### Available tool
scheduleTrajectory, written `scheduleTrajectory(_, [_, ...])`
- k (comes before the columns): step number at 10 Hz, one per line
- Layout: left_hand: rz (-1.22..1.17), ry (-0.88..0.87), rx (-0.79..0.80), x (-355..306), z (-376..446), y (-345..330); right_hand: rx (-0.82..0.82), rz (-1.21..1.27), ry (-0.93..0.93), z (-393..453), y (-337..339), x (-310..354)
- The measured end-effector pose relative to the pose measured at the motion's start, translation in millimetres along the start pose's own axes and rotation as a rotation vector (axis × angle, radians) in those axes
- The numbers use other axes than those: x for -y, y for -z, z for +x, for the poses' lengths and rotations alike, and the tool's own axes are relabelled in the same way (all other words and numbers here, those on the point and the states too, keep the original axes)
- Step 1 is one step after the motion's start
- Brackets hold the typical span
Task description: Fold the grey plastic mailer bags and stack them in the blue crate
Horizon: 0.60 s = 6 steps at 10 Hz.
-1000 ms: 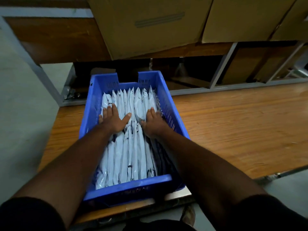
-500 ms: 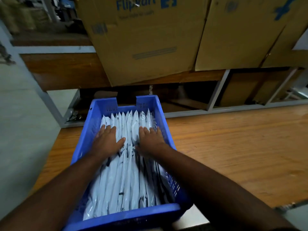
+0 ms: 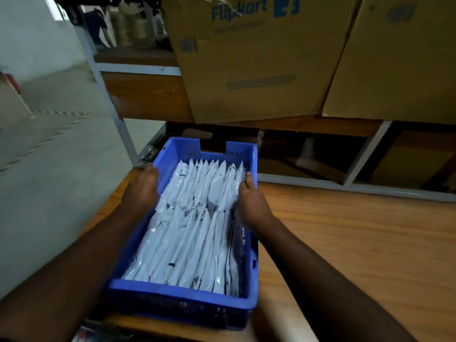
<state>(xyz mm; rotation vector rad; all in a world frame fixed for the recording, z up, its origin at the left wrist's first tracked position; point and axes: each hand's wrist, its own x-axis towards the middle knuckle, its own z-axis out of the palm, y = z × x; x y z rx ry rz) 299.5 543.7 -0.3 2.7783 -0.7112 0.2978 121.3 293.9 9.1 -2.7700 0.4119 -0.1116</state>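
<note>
A blue crate [image 3: 177, 291] stands at the left end of a wooden table [image 3: 357, 243]. Several folded grey mailer bags [image 3: 195, 218] fill it, standing on edge in a tight row. My left hand [image 3: 142, 191] grips the crate's left rim near the far corner, fingers curled over the outside. My right hand [image 3: 251, 201] holds the right rim near the far corner, thumb inside against the bags.
Large cardboard boxes [image 3: 256, 58] sit on a wooden shelf above and behind the crate. A metal shelf frame [image 3: 365, 154] runs behind the table. Grey floor [image 3: 49, 169] lies to the left, past the table's edge.
Both hands left the tops of the bags and moved outward to the crate's two side rims. The camera view tilted up.
</note>
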Motion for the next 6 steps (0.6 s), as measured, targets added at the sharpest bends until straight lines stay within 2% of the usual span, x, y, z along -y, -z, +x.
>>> scheduleTrajectory(1, [0.004, 0.001, -0.017, -4, -1, 7, -0.039, 0.126, -0.004, -1, -1, -3])
scheduleTrajectory(3, [0.001, 0.029, -0.084, -10, -7, 8, -0.04, 0.178, -0.037, 4, -4, -2])
scheduleTrajectory(4, [0.004, 0.074, -0.058, -14, -9, 10, -0.026, 0.185, -0.066, 3, -8, -3])
scheduleTrajectory(5, [-0.004, 0.14, -0.025, -22, -7, 11, -0.018, 0.24, -0.034, 1, -1, -5])
scheduleTrajectory(6, [-0.074, 0.153, -0.08, -46, -3, 5, -0.009, 0.38, 0.157, -10, 8, -21])
